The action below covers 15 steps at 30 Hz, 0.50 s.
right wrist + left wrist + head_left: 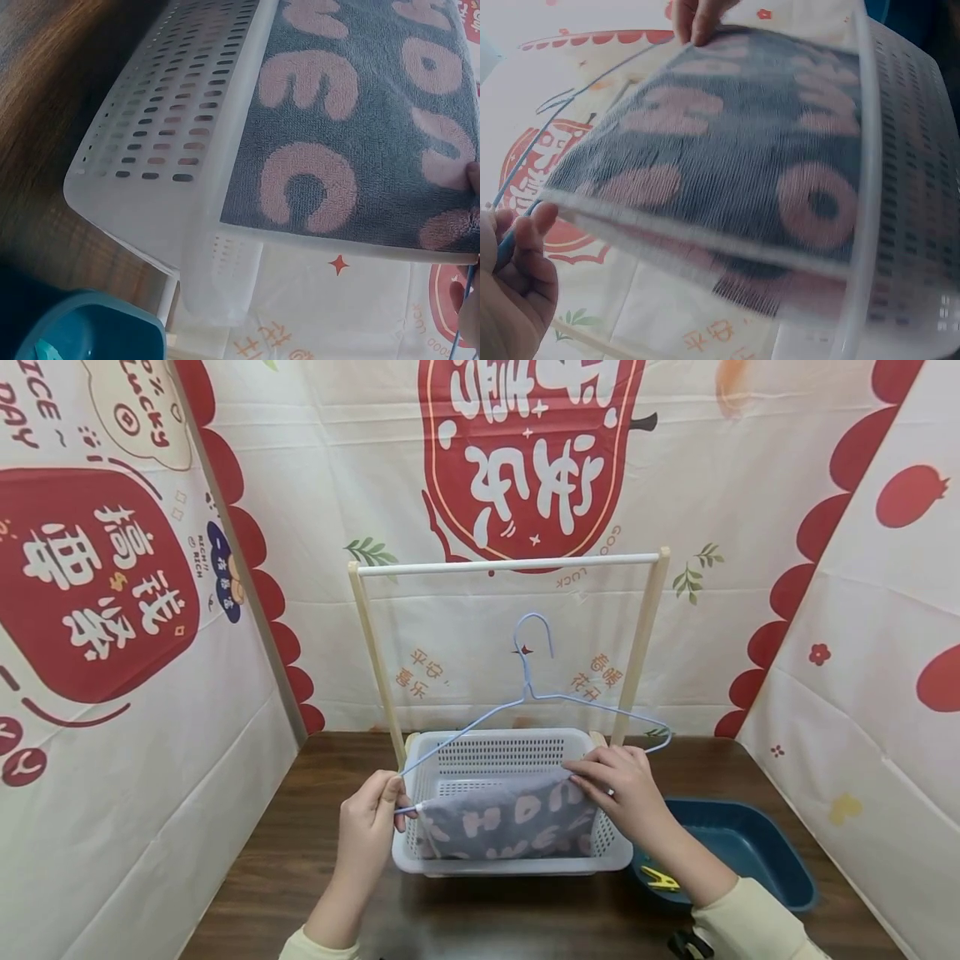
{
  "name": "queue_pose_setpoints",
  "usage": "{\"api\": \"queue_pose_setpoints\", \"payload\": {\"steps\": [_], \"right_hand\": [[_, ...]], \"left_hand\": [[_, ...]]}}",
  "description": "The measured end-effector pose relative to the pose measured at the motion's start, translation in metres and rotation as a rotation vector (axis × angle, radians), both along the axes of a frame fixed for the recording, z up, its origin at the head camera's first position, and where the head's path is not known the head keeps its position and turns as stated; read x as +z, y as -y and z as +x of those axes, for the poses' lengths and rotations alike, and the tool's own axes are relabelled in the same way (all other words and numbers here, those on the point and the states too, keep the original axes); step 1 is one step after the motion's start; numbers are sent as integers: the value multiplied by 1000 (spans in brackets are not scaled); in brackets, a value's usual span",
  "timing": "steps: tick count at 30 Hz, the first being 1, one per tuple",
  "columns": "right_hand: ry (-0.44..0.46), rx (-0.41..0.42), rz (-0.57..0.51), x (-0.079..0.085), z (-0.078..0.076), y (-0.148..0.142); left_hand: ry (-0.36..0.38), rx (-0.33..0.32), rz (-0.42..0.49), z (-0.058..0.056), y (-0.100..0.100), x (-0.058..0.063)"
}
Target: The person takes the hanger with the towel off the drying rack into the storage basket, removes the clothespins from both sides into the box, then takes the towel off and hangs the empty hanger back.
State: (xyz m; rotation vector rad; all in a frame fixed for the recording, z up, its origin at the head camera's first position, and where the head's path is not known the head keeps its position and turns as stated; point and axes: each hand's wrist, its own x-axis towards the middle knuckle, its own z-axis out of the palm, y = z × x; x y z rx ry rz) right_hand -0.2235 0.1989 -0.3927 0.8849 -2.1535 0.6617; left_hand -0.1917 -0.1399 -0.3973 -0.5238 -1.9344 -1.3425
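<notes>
A blue wire hanger (527, 692) is held up over the white basket (512, 866), its hook pointing upward. Over its lower bar hangs a grey towel (510, 822) with pink letters, its lower part down inside the basket. My left hand (372, 818) grips the hanger's left corner, just beside the towel's edge. With my right hand (618, 789) I pinch the towel's upper right corner at the bar. In the left wrist view the towel (727, 135) falls in two layers. The right wrist view shows the towel's lettered face (322, 127) beside the basket wall (169, 112).
Behind the basket stands a rack with a white crossbar (510, 565) and pale wooden posts. A dark blue tray (738, 843) sits at the right, with a yellow clip (660, 880) in it. Printed cloth walls (300, 485) enclose the dark wooden table (262, 877).
</notes>
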Motion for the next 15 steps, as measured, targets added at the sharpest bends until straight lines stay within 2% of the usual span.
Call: {"api": "queue_pose_setpoints", "payload": {"steps": [7,9,12,15], "right_hand": [[-12,6,6,0,1,-2],[-6,7,7,-1,1,-3],[-2,9,10,-2,0,-4],[-8,17,14,-1,-1,-4]], "left_hand": [[-16,-74,-86,0,10,1],[0,-90,-103,0,12,4],[79,-91,-131,1,14,9],[216,-65,-174,1,13,15]]}}
